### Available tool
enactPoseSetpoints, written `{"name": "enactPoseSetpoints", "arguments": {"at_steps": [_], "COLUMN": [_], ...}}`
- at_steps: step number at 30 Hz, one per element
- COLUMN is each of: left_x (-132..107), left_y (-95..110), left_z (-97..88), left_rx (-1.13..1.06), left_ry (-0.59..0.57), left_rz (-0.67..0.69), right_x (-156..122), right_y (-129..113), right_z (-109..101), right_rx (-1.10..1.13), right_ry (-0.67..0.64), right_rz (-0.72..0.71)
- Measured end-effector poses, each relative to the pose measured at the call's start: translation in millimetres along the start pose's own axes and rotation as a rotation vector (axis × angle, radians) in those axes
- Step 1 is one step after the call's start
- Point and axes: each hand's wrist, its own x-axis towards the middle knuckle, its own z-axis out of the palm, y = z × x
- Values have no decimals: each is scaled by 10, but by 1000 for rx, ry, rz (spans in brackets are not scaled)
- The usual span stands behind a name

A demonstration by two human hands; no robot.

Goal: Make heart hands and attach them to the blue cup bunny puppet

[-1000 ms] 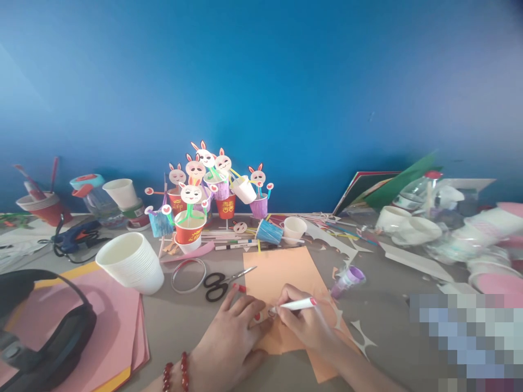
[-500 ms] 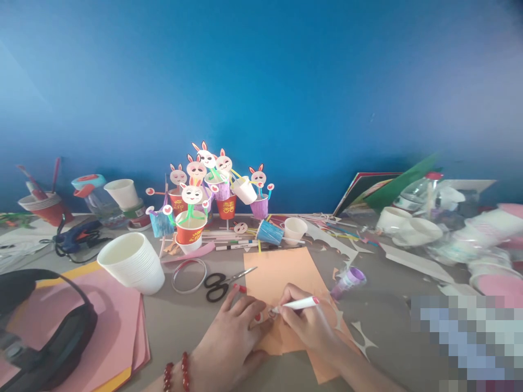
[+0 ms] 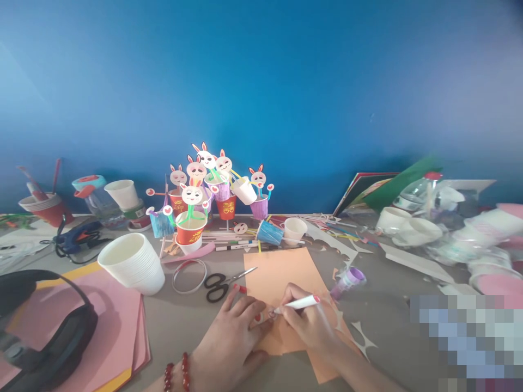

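Observation:
My right hand [image 3: 305, 322] grips a white marker with a red end [image 3: 303, 302]. The marker's tip touches a small round paper piece [image 3: 272, 313] on the orange paper [image 3: 281, 272]. My left hand [image 3: 237, 329] lies with its fingers stretched out on the same paper, fingertips beside that round piece. Under its fingers a second small disc with a red mark [image 3: 257, 317] partly shows. A red marker cap [image 3: 240, 288] lies by the left index finger. Close by are black-handled scissors [image 3: 218, 286] and a roll of tape [image 3: 189, 276].
Paper-cup rabbit figures [image 3: 191, 223] stand at the back. A stack of white cups [image 3: 133, 264], pink paper [image 3: 110, 321] and headphones [image 3: 77, 326] are on the left. Right of the paper lie a purple-coloured cup [image 3: 349, 280] and paper scraps [image 3: 363, 340]; bagged cups [image 3: 482, 234] sit farther right.
The marker and my right hand have shifted very slightly over the small round piece. My left hand stays in place.

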Motion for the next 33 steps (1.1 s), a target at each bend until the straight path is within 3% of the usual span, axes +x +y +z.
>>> {"name": "enactPoseSetpoints", "arguments": {"at_steps": [4, 10, 33], "left_x": [-10, -16, -16], "left_y": [-9, -41, -45], "left_z": [20, 78, 82], "left_rx": [7, 5, 15], "left_ry": [22, 59, 55], "left_rz": [11, 29, 35], "right_x": [9, 15, 19], "right_y": [-5, -16, -53], "right_z": [3, -2, -7], "right_rx": [-18, -25, -93], "right_ry": [-46, 20, 38], "right_rz": [25, 16, 13]}}
